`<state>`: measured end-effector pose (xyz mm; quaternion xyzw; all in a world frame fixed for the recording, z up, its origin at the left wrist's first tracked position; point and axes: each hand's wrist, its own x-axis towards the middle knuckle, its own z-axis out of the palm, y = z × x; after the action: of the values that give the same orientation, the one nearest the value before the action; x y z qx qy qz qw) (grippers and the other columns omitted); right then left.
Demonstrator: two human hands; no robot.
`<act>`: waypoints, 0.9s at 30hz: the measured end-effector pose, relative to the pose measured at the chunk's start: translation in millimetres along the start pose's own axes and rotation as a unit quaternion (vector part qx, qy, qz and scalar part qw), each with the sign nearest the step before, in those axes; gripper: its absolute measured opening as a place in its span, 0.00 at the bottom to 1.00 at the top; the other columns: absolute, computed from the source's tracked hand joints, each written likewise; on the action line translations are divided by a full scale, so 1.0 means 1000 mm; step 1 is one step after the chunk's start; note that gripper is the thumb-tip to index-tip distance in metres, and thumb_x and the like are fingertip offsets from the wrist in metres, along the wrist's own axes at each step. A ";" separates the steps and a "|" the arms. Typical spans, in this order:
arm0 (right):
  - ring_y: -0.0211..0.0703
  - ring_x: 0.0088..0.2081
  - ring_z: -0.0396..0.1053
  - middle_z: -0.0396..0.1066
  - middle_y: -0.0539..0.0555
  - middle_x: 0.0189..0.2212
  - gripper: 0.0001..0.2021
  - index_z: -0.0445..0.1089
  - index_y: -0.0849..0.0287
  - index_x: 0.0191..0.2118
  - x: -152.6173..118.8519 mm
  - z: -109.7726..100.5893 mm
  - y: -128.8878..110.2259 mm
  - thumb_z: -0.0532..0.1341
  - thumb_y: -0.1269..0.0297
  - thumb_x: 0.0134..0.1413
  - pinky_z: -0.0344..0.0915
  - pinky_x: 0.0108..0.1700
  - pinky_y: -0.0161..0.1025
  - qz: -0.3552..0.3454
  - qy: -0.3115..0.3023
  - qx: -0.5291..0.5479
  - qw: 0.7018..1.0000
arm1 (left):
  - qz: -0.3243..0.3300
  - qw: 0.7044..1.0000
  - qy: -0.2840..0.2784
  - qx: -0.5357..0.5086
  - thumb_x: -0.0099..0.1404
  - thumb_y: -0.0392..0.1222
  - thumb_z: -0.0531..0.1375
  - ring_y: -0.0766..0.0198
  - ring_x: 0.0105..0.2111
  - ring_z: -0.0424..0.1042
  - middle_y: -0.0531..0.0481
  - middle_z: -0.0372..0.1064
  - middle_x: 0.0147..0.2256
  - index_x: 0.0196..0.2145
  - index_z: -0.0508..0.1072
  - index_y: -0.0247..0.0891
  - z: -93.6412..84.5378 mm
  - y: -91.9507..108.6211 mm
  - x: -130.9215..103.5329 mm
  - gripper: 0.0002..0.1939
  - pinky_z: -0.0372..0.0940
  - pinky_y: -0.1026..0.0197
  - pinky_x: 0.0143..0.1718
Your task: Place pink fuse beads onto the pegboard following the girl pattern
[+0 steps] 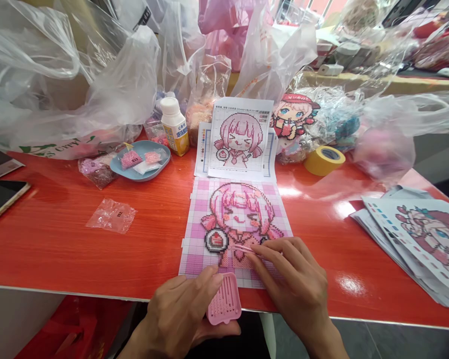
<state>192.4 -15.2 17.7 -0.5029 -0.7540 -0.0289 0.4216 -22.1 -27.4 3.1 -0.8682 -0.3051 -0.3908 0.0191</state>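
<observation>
My left hand (pixel 183 309) grips a small pink ridged bead tray (pixel 225 298) at the table's front edge, with beads lying in its grooves. In my right hand (pixel 295 274) are pink tweezers (pixel 245 248), pinched between thumb and fingers. Their tips reach over the bead picture (pixel 243 219), a pink-haired character built on a purple-and-white checked pegboard (pixel 196 254). Whether the tips hold a bead is too small to tell. Behind the board leans a printed pattern sheet (pixel 237 142) of the same character.
To the left are a blue plate (pixel 149 174) with bead packets, a small clear bag (pixel 112 216) and a phone (pixel 3 199). A bottle (pixel 174 127), yellow tape (pixel 325 160) and plastic bags (pixel 127 75) line the back. Printed sheets (pixel 419 239) lie at right.
</observation>
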 end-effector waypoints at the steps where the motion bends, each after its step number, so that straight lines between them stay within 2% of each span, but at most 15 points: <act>1: 0.37 0.32 0.65 0.70 0.51 0.28 0.04 0.73 0.60 0.36 0.001 -0.002 0.000 0.64 0.73 0.53 0.66 0.33 0.35 -0.007 -0.001 0.020 1.000 | -0.002 1.000 -0.001 0.000 0.61 0.54 0.62 0.59 0.35 0.80 0.39 0.78 0.38 0.60 0.58 0.27 0.000 0.000 0.000 0.37 0.73 0.67 0.32; 6: 0.36 0.30 0.64 0.69 0.50 0.25 0.02 0.71 0.59 0.34 0.002 -0.010 -0.001 0.64 0.70 0.54 0.67 0.30 0.36 -0.058 -0.043 0.110 0.991 | -0.001 1.000 0.002 0.007 0.63 0.53 0.61 0.59 0.37 0.79 0.39 0.78 0.38 0.60 0.58 0.27 0.001 0.000 0.001 0.36 0.73 0.66 0.36; 9: 0.36 0.30 0.63 0.69 0.50 0.25 0.03 0.71 0.59 0.34 -0.002 -0.010 -0.001 0.65 0.68 0.53 0.66 0.29 0.36 -0.073 -0.060 0.132 0.987 | -0.006 1.000 0.002 0.009 0.64 0.52 0.60 0.60 0.36 0.79 0.40 0.78 0.37 0.59 0.58 0.28 0.000 0.000 0.002 0.34 0.73 0.67 0.35; 15: 0.36 0.30 0.62 0.68 0.49 0.25 0.05 0.71 0.59 0.33 -0.007 -0.008 0.000 0.67 0.69 0.50 0.62 0.28 0.34 -0.081 -0.080 0.102 0.988 | -0.005 1.000 0.004 0.008 0.65 0.52 0.60 0.61 0.36 0.79 0.38 0.78 0.36 0.58 0.59 0.26 -0.001 0.001 0.002 0.32 0.73 0.67 0.34; 27: 0.36 0.30 0.63 0.69 0.49 0.25 0.05 0.71 0.59 0.33 -0.007 -0.009 0.002 0.67 0.69 0.50 0.64 0.29 0.35 -0.079 -0.079 0.115 0.987 | -0.009 1.000 0.004 0.010 0.64 0.53 0.60 0.60 0.34 0.80 0.40 0.79 0.36 0.61 0.56 0.28 0.000 0.000 0.001 0.35 0.73 0.68 0.33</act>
<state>200.1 -23.4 18.6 -0.3908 -0.8203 0.0650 0.4126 -21.7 -27.4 4.2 -0.8637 -0.3166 -0.3913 0.0253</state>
